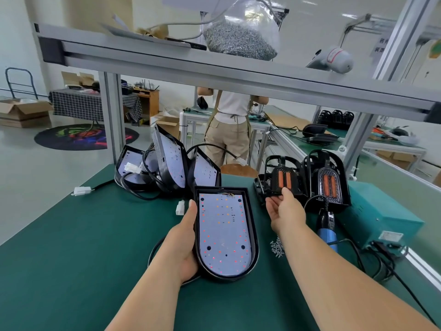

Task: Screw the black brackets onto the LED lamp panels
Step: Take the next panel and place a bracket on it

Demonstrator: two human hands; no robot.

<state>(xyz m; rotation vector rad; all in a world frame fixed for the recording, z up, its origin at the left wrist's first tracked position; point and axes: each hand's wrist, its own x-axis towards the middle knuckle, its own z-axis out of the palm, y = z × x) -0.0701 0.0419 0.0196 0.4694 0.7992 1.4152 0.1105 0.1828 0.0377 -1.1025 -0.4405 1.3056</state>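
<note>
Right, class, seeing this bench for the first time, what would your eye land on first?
Likely the LED lamp panel, speckled with red and orange dots, over the green mat, its left edge held by the left hand. Beside it, the right hand touches a black bracket with orange strips. Overhead, a bag of screws sits on the shelf.

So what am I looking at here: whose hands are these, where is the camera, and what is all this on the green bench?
There is no robot here. These are a person's bare hands, filmed by a camera worn on their head that looks down at the bench. The left hand grips an LED lamp panel by its left edge, above the green mat. The right hand is open and reaches to a black bracket with orange strips. More panels are piled behind. Loose screws, a blue electric screwdriver and a teal power box sit to the right.
</note>
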